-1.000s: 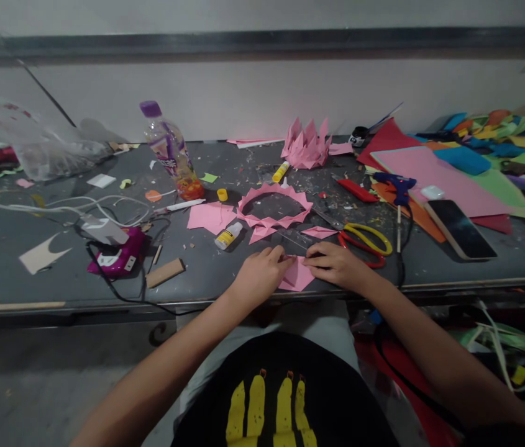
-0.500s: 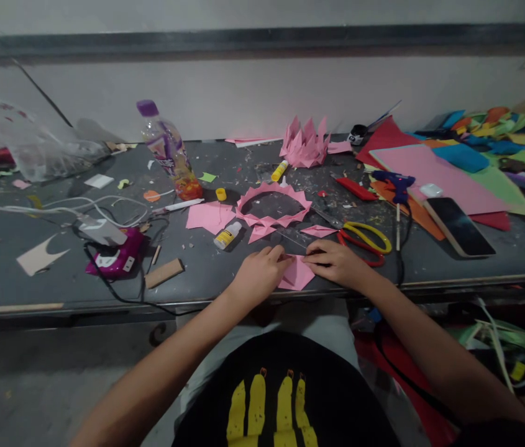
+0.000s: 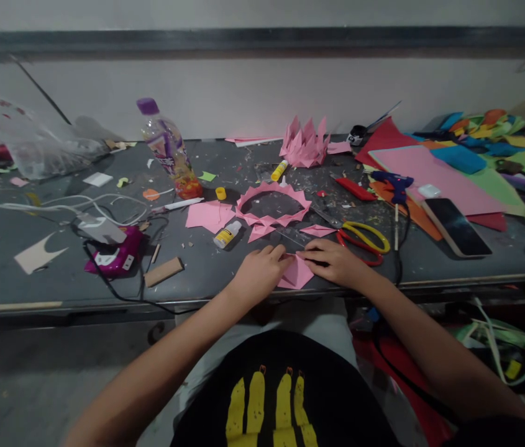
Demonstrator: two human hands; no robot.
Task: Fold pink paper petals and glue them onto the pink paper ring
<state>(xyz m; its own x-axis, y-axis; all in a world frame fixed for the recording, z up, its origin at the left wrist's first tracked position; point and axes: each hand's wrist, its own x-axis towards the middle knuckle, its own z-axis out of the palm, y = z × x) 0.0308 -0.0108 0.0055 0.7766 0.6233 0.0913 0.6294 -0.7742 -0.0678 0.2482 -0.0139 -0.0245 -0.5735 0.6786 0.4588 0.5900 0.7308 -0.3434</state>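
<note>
A small folded piece of pink paper (image 3: 296, 274) lies at the table's front edge between my hands. My left hand (image 3: 262, 270) pinches its left side, fingers curled. On the upper right of the same paper, the fingers of my right hand (image 3: 330, 259) press together at the fold. Just beyond is a ring of folded pink paper (image 3: 297, 218), with a loose folded pink piece (image 3: 318, 231) to its right. Pink paper squares (image 3: 209, 215) and a small white glue bottle (image 3: 227, 235) lie left of the ring. Scissors (image 3: 367, 239) with yellow and red handles rest beside my right hand.
A drink bottle (image 3: 169, 152) stands at the back left, near a purple power socket (image 3: 117, 254) with cables. Behind the ring are a glue stick (image 3: 279, 170) and a pink paper flower (image 3: 305, 146). Rightward lie a glue gun (image 3: 395, 185), a phone (image 3: 456, 227) and coloured sheets.
My right fingers have shifted very slightly to the left along the pink paper's upper edge. My left hand stays on the paper, and the view has moved slightly.
</note>
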